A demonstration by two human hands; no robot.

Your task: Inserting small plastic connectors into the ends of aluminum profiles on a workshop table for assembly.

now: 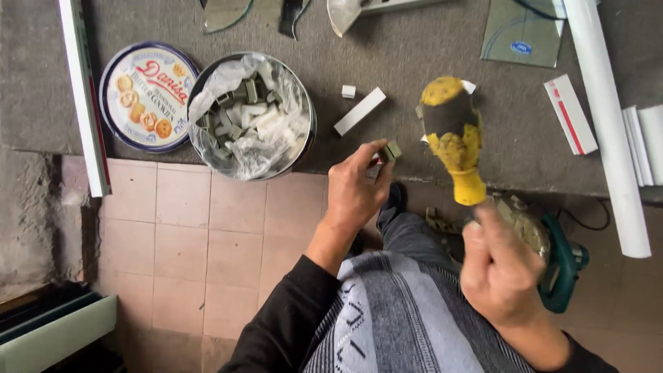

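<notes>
My left hand (356, 190) pinches a small grey-green block (393, 150) between its fingertips, just at the front edge of the grey carpeted bench (414, 48). My right hand (498, 266) grips the handle of a yellow mallet (452, 131) whose worn yellow and dark head points up over the bench, to the right of the block. A white bar (360, 110) and a tiny white cube (348, 90) lie on the bench just beyond my left hand.
A round tin (252, 114) lined with clear plastic holds several small blocks; its decorated lid (147, 95) lies to its left. White profiles (606, 117) and a white-and-red strip (570, 114) lie at right. A green power tool (563, 259) sits on the tiled floor.
</notes>
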